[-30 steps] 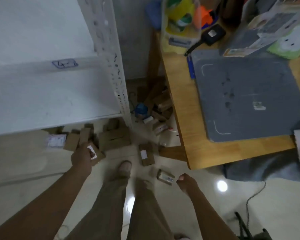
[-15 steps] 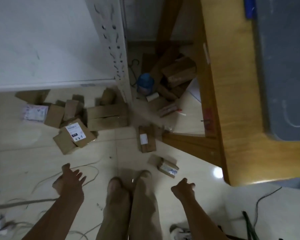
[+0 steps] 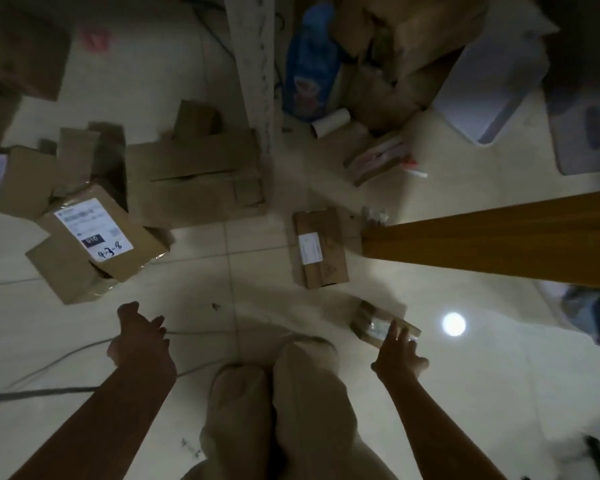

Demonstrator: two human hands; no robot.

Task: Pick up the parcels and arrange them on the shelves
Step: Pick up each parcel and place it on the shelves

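Your right hand (image 3: 397,360) reaches, fingers spread and holding nothing, onto the small brown cardboard parcel wrapped in clear tape (image 3: 378,323) lying on the pale tiled floor (image 3: 499,375) just ahead of your knees; fingertips look to touch its top. It seems light and stiff, but the glossy tape may be slippery, so clamp it across its short sides. Your left hand (image 3: 141,344) hovers open and empty, near the labelled brown cardboard box marked 4-3-8 (image 3: 97,237).
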